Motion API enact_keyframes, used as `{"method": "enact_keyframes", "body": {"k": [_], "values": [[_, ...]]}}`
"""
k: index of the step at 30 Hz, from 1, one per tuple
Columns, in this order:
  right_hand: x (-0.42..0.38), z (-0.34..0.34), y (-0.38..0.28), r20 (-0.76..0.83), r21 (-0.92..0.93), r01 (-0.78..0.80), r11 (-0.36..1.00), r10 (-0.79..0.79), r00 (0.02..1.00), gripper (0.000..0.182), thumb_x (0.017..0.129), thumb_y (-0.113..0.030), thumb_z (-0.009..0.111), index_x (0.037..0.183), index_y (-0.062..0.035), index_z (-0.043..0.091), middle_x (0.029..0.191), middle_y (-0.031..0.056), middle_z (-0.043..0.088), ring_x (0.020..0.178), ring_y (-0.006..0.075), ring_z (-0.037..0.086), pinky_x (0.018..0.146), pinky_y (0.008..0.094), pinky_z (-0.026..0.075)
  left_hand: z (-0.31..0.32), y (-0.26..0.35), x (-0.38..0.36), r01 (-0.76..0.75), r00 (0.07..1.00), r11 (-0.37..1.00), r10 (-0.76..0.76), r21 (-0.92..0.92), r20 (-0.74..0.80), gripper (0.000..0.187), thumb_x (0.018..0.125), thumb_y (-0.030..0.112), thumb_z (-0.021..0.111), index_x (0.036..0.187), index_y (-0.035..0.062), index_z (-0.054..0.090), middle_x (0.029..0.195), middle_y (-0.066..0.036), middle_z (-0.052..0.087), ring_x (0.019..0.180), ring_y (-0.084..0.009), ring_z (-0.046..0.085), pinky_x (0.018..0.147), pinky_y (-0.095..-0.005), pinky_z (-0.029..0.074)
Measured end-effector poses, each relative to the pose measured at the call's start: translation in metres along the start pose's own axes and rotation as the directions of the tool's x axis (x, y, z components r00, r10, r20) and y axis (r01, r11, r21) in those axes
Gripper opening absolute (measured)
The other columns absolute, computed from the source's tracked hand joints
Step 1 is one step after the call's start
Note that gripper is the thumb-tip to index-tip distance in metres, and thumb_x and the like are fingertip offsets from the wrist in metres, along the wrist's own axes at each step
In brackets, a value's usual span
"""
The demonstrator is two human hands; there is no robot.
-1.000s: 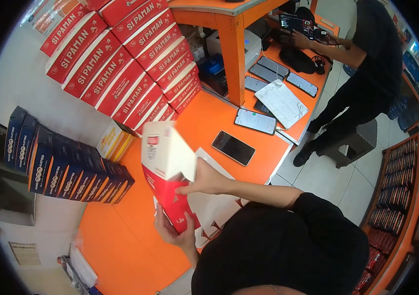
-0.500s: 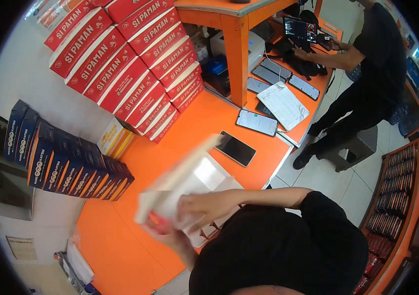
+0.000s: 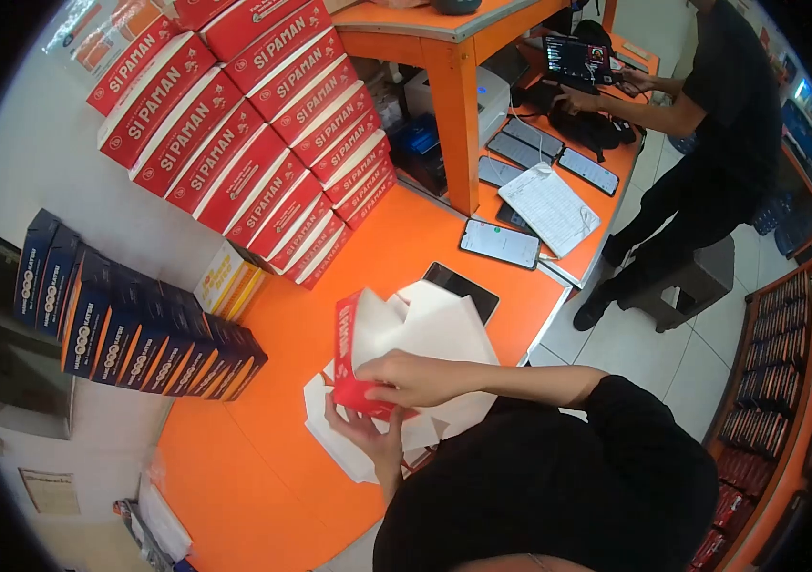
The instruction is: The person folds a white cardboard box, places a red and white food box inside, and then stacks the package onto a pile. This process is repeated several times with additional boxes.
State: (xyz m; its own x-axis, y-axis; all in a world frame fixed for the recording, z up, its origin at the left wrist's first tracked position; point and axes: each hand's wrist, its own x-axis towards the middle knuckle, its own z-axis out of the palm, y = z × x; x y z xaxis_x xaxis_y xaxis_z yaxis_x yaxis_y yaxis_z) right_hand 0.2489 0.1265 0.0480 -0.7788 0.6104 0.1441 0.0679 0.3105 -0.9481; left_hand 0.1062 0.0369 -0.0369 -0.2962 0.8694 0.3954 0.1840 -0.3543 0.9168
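Observation:
A partly folded takeaway box (image 3: 444, 329) of white cardboard with a red printed side is between my hands over the orange table. Its red side wall stands upright on the left, with white lettering. My right hand (image 3: 415, 378) curls over the top of that wall, its fingers pressed on the red card. Lower down, my left hand (image 3: 368, 437) grips the red wall's bottom corner from outside, thumb and fingers around it. White cardboard flaps (image 3: 329, 443) spread out around my left hand. The box's far edge overlaps a dark phone (image 3: 463, 289).
Stacked red boxes (image 3: 263, 143) rise at the back left, beside dark blue boxes (image 3: 148, 329) and a yellow-white box (image 3: 226, 281). Several phones (image 3: 499, 243) and a written sheet (image 3: 549, 205) lie at the right. A person in black (image 3: 711, 124) works beyond, near a stool (image 3: 687, 281).
The cardboard box has turned and come into focus. Its red wall now stands up on the left, and its far flap covers part of the dark phone. Both hands have closed on the red wall.

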Motion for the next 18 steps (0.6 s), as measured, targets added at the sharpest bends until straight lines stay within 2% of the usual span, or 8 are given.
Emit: {"method": "enact_keyframes", "body": {"k": [1,3,6,9,12,13,16,18], "values": [[-0.001,-0.003,-0.009,-0.058,0.091,-0.019,0.996,0.025,0.998,0.014,0.089,-0.011,0.053,0.095,0.0016,0.049,0.086,0.0149,0.057,0.083,0.0283,0.060,0.070,0.0369,0.046,0.005,0.004,0.003,-0.128,0.990,0.987,0.121,-0.095,-0.071,0.083,0.069,-0.003,0.074,0.135,-0.0003,0.024,0.133,-0.019,0.032,0.127,-0.0311,0.035,0.105,-0.0419,0.033],[-0.001,0.001,-0.013,-0.167,0.339,-0.012,0.941,0.073,0.983,0.016,0.086,-0.004,0.057,0.097,-0.0007,0.046,0.083,0.0110,0.059,0.080,0.0255,0.062,0.066,0.0337,0.047,0.003,0.007,-0.002,0.005,0.990,1.000,-0.004,0.005,-0.140,0.074,0.069,-0.004,0.073,0.130,-0.0018,0.031,0.127,-0.019,0.039,0.121,-0.0302,0.041,0.104,-0.0416,0.034],[0.003,0.011,-0.003,-0.289,0.236,0.095,0.967,-0.023,0.957,0.014,0.083,-0.004,0.062,0.090,-0.0011,0.050,0.077,0.0094,0.059,0.074,0.0217,0.060,0.066,0.0320,0.047,-0.002,0.004,0.003,-0.026,0.974,0.994,0.049,0.108,-0.219,0.060,0.069,-0.006,0.072,0.122,-0.0034,0.042,0.119,-0.017,0.047,0.112,-0.0278,0.049,0.101,-0.0401,0.036],[0.014,-0.001,0.000,-0.575,-0.339,0.251,0.907,-0.411,0.708,0.016,0.079,-0.006,0.068,0.080,-0.0017,0.053,0.072,0.0078,0.058,0.069,0.0186,0.058,0.064,0.0292,0.047,-0.014,0.008,0.009,-0.110,0.969,0.978,0.146,0.180,-0.198,0.057,0.068,-0.007,0.071,0.118,-0.0011,0.044,0.117,-0.014,0.047,0.110,-0.0254,0.049,0.099,-0.0388,0.037],[0.008,0.010,-0.008,-0.504,0.093,0.129,0.987,-0.064,0.861,0.019,0.076,-0.008,0.072,0.071,-0.0028,0.055,0.071,0.0053,0.058,0.071,0.0155,0.057,0.068,0.0282,0.046,-0.018,0.020,0.019,-0.261,0.916,0.897,0.346,0.357,-0.201,0.055,0.066,-0.004,0.072,0.114,0.0009,0.045,0.115,-0.012,0.046,0.109,-0.0242,0.048,0.099,-0.0389,0.036],[0.008,0.016,-0.002,-0.403,0.249,0.029,0.968,0.076,0.912,0.020,0.074,-0.010,0.074,0.084,-0.0036,0.058,0.071,0.0030,0.058,0.076,0.0124,0.057,0.074,0.0300,0.045,-0.021,0.017,0.021,-0.287,0.892,0.864,0.399,0.414,-0.213,0.055,0.065,-0.001,0.072,0.111,0.0034,0.043,0.116,-0.012,0.043,0.111,-0.0244,0.046,0.100,-0.0395,0.036],[0.008,0.036,0.005,-0.287,0.503,-0.027,0.864,0.196,0.938,0.030,0.076,-0.010,0.073,0.100,-0.0043,0.057,0.071,0.0017,0.058,0.080,0.0106,0.056,0.080,0.0313,0.043,-0.011,0.011,0.021,-0.271,0.874,0.932,0.344,0.243,-0.344,0.059,0.062,0.000,0.071,0.112,0.0039,0.040,0.118,-0.013,0.041,0.115,-0.0298,0.042,0.101,-0.0455,0.034],[0.011,0.029,0.007,-0.290,0.400,0.002,0.916,0.125,0.949,0.032,0.082,-0.010,0.065,0.111,-0.0022,0.053,0.073,0.0044,0.057,0.083,0.0157,0.057,0.083,0.0330,0.044,-0.002,0.025,0.026,-0.256,0.910,0.922,0.331,0.290,-0.248,0.064,0.062,0.003,0.075,0.114,0.0080,0.038,0.121,-0.014,0.038,0.118,-0.0307,0.039,0.101,-0.0476,0.033]]}}
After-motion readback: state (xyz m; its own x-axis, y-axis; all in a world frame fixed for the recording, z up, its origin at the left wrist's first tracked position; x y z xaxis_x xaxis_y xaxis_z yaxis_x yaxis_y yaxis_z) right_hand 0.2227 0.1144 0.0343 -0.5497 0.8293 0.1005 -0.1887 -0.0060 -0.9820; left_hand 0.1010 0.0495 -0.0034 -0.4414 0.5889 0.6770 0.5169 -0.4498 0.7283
